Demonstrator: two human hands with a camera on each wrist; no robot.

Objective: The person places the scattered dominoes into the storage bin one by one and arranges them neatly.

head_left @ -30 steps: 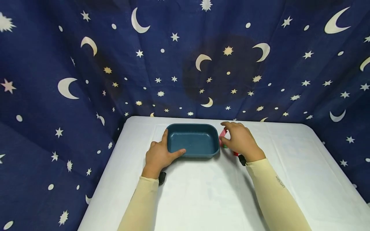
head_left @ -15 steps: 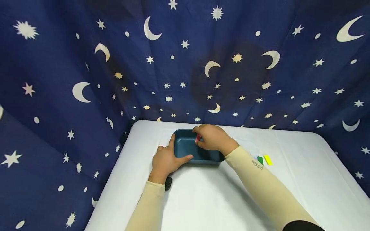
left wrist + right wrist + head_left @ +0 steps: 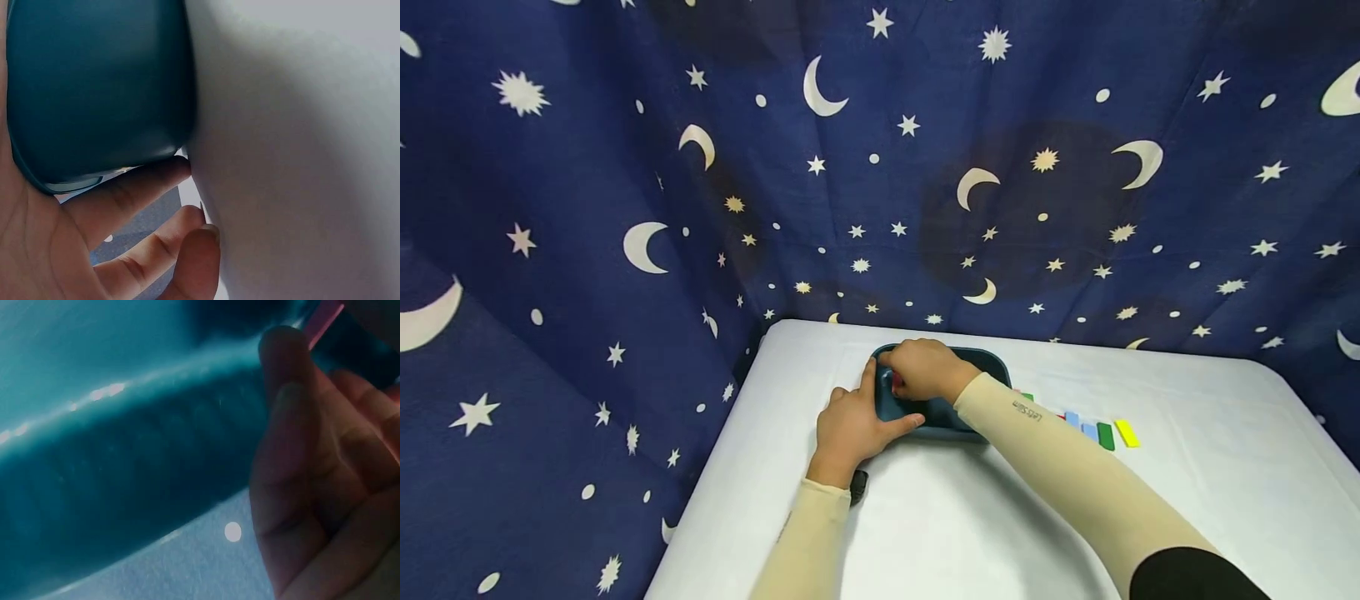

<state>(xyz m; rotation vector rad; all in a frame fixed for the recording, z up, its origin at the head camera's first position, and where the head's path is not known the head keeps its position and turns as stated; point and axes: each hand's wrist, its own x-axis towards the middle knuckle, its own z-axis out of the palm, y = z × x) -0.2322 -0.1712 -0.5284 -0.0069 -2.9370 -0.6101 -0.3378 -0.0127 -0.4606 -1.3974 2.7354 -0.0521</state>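
A dark teal rectangular container (image 3: 977, 357) stands near the back of the white table. My left hand (image 3: 850, 429) lies spread against its left end, index finger straight along that side and thumb at the front rim. In the left wrist view, its fingers reach past the container's outer wall (image 3: 94, 87). My right hand (image 3: 923, 369) is inside the container toward the left, pinching a small pink block (image 3: 897, 380). A flat edge of the pink block (image 3: 325, 324) shows beyond the thumb in the right wrist view; the rest is hidden by the hand.
Right of the container lie several small blocks, among them a yellow block (image 3: 1126, 433), a dark green block (image 3: 1105, 436) and a light blue block (image 3: 1088, 431). The right sleeve (image 3: 1060, 446) partly covers the row. A dark blue star-patterned curtain (image 3: 850, 167) hangs behind the table.
My right hand has carried the pink block from the container's right side over the rim and leftward inside it. The left hand keeps its place on the container; the head view has shifted.
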